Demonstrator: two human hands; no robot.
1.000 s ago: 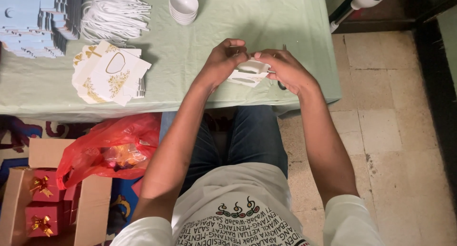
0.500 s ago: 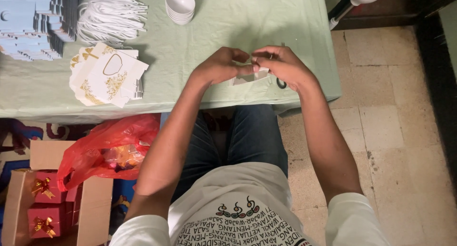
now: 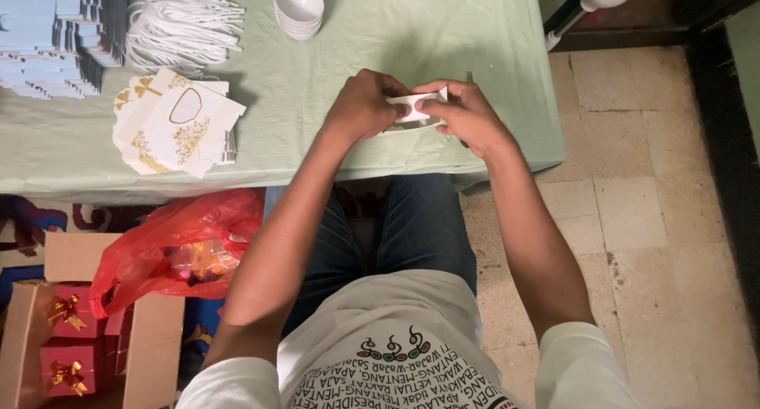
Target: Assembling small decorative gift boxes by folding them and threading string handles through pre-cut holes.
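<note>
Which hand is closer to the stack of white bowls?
Left. The left hand sits just below and right of the white bowls; the right hand is farther right, both holding the folded white card.

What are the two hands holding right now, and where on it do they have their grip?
A small white folded card piece, held over the green table. The left hand pinches its left end, the right hand its right end.

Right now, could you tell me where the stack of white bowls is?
In the head view, the stack of white bowls stands at the table's far edge, right of the white cords.
</note>
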